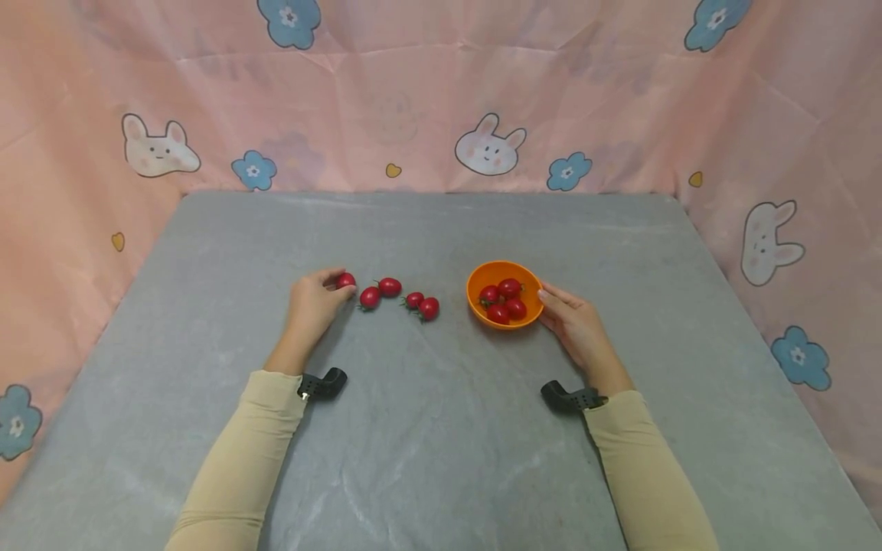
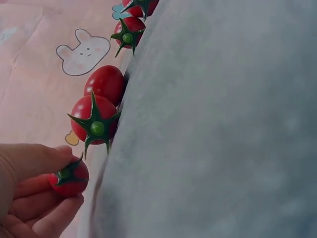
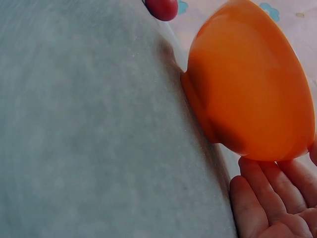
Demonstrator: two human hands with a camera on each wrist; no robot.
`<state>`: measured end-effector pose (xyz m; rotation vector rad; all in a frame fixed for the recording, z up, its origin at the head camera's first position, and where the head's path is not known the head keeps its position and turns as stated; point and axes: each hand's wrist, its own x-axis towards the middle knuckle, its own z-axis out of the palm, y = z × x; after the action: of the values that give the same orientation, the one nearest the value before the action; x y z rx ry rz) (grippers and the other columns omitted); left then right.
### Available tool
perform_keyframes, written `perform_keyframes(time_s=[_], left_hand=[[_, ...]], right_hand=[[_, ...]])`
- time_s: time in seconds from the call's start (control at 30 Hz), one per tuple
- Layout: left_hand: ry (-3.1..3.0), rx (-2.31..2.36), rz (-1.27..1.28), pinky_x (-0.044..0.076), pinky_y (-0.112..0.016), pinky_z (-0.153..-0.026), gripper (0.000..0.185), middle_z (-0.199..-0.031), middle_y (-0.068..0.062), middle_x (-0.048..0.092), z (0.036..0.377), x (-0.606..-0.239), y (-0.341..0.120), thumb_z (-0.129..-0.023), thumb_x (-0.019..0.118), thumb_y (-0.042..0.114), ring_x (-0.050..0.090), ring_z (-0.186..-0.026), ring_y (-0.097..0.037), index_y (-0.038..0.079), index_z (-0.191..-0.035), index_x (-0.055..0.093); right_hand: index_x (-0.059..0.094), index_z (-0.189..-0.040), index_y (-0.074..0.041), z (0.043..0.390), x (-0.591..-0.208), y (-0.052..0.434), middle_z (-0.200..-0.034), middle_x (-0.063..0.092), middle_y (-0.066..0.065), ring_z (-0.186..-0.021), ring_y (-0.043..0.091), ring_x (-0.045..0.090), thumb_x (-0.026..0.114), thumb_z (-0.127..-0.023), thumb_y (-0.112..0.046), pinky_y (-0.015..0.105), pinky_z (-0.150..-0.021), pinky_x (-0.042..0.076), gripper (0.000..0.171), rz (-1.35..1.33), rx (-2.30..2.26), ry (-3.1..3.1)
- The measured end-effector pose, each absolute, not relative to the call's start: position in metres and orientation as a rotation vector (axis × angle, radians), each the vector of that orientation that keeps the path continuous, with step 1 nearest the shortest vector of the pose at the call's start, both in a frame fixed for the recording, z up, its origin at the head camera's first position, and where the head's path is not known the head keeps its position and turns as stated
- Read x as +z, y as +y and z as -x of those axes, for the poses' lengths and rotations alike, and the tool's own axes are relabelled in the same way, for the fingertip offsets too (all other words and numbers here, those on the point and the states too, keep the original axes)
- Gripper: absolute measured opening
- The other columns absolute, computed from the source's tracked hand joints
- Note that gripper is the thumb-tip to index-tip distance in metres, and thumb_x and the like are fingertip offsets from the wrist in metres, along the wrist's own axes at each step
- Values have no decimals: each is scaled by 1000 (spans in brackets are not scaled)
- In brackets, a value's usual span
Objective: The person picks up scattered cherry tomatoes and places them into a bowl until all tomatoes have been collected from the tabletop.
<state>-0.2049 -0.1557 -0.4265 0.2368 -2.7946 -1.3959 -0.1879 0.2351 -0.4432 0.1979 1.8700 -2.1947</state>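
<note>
Four tomatoes [image 1: 506, 301] are sitting inside the orange bowl [image 1: 477, 285] on the grey worktop [image 1: 441, 428]. Four more [image 1: 389, 287] are lying in a row left of the bowl. The left hand [image 1: 313, 302] is pinching a fifth tomato [image 1: 346, 280], farthest from the bowl. The right hand [image 1: 575, 325], fingers straight, is touching the bowl's right side.

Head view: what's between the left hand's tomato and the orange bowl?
Four loose tomatoes on bare gray table, between tomato and bowl.
</note>
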Motion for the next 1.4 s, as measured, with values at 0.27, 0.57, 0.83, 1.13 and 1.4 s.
perform_keyframes(time_s=[0.27,0.57,0.83,1.13,1.4], left_hand=[[-2728,-1454,-216,56,-39,-90,44,-127,-22,67,201,-415,-150,-91,72,15,69,-113,-30,0,-131,63],[-2673,-1560,-156,58,-41,-91,41,-123,-20,69,200,-411,-133,-89,73,13,70,-110,-29,1,-127,67],[-2694,-1704,-102,59,-25,-81,42,-128,-15,68,201,-404,-110,-89,74,15,70,-113,-24,5,-129,66],[-2704,-1741,-12,58,-34,-89,43,-126,-14,69,203,-399,-78,-88,76,15,70,-112,-23,5,-128,67],[-2651,-1880,-2,59,-33,-89,43,-122,-14,71,203,-395,-57,-86,77,12,71,-111,-24,5,-127,68]], right_hand=[[32,-150,5,188,-443,235,-160,33,14,-105,-7,62,58,-101,-26,13,-91,52,64,-197,-2193,1865],[30,-150,6,188,-443,234,-161,27,18,-104,-8,62,57,-101,-24,12,-90,52,62,-197,-2194,1862],[32,-149,4,187,-442,235,-158,38,11,-104,-7,63,59,-100,-26,13,-91,52,64,-207,-2195,1858],[34,-149,5,188,-444,236,-150,51,2,-104,-7,63,60,-100,-26,13,-91,52,63,-209,-2203,1857],[31,-150,5,189,-444,235,-160,29,17,-104,-8,62,58,-101,-26,12,-91,52,64,-207,-2193,1866]])
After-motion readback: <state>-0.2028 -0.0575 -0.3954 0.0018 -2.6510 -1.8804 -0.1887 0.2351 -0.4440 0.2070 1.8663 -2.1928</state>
